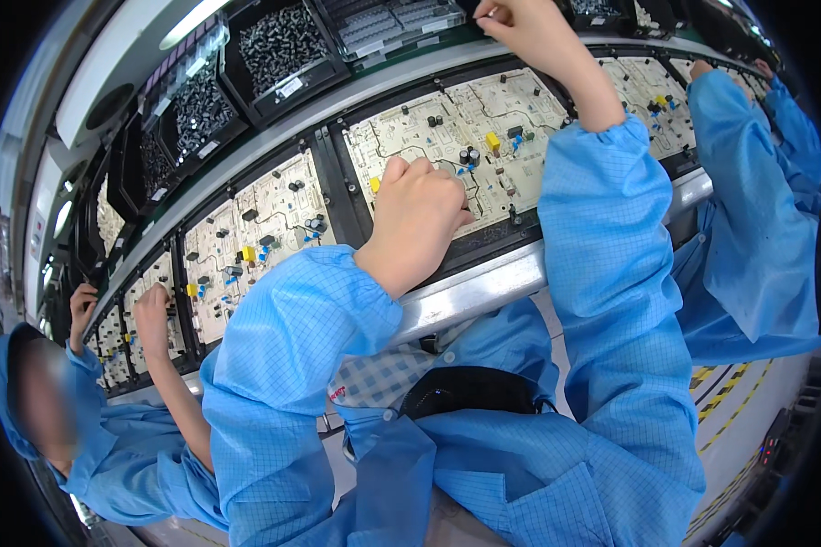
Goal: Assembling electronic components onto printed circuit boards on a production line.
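My left hand (420, 219) is curled closed over the lower left part of a pale circuit board (534, 91). Whatever its fingers may hold is hidden under the hand. The board sits in a black frame (340, 187) and carries a yellow block part (493, 141), dark round capacitors (469, 157) and small blue parts. My right hand (524, 29) reaches past the board's far edge to the parts bins. Its fingertips are pinched together, and I cannot make out anything between them.
Bins of small black parts (283, 46) line the far side, beside a bin of grey parts (388, 23). More framed boards (278, 196) run along the metal rail (474, 287). A co-worker (146, 456) works at left, another (748, 201) at right.
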### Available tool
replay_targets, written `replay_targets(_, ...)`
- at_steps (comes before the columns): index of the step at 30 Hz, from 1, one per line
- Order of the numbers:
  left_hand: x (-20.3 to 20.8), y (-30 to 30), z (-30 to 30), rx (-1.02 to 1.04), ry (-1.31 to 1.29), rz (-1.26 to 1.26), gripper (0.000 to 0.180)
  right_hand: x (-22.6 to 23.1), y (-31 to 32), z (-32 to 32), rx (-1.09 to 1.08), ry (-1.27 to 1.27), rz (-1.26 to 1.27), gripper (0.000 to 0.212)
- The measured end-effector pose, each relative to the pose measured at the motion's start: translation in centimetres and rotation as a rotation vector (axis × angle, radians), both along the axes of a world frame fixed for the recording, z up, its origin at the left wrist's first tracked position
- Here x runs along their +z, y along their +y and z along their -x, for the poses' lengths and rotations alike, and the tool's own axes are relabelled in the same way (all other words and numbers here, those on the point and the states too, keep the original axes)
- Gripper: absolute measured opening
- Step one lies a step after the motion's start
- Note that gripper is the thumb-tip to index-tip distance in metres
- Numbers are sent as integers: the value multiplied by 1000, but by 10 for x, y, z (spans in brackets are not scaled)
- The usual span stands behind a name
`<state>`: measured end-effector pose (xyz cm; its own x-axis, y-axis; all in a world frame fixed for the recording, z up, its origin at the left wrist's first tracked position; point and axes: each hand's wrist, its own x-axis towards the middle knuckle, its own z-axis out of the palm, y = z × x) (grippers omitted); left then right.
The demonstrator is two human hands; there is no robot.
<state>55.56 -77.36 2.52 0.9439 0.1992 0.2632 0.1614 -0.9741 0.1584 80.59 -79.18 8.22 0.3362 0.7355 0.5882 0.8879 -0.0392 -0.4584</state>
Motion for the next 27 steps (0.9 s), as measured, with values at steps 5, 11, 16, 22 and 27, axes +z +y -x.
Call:
replay_targets(5,-2,-4,-4,-15,-28,-25,16,-16,-13,-60,120,-181,93,11)
replay_targets(11,1,-11,1,-8,5,-192,4,-43,-15,-71,157,-92,386,10)
replay_targets(16,2,-20,4,-10,40,-259,10,-52,-13,-69,143,-121,437,10)
replay_targets(22,0,-24,1,1,8,-352,8,-49,-16,-70,148,3,491,13)
replay_targets(27,-7,-23,-4,16,-98,-379,5,-53,-16,-72,136,9,490,10)
